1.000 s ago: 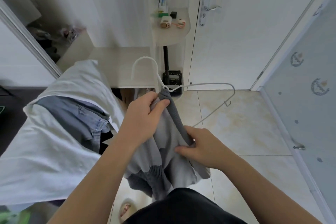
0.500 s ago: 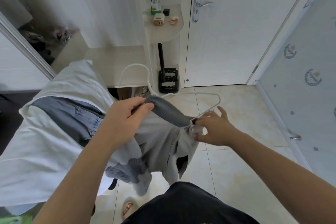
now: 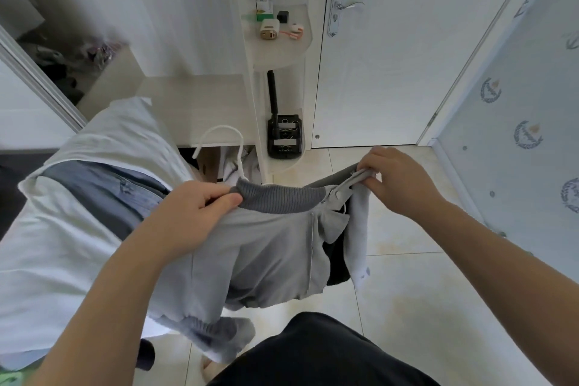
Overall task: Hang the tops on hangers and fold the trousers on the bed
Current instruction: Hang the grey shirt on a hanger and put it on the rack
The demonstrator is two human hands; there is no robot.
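While I hold it, grey top (image 3: 269, 247): between my hands, beside the bed (image 3: 62, 244) edge.
Left hand (image 3: 194, 213): curled round the collar.
Right hand (image 3: 398, 182): pinches the shoulder.
Risk: a sideways pull may slip the hanger (image 3: 221, 127) out.

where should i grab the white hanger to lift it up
Probably by the hook of the white hanger, coming from above: it is the only bare part, sticking out past the ribbed collar of the grey top, while its arms sit mostly under fabric. The left hand, gripping the collar, is nearest.
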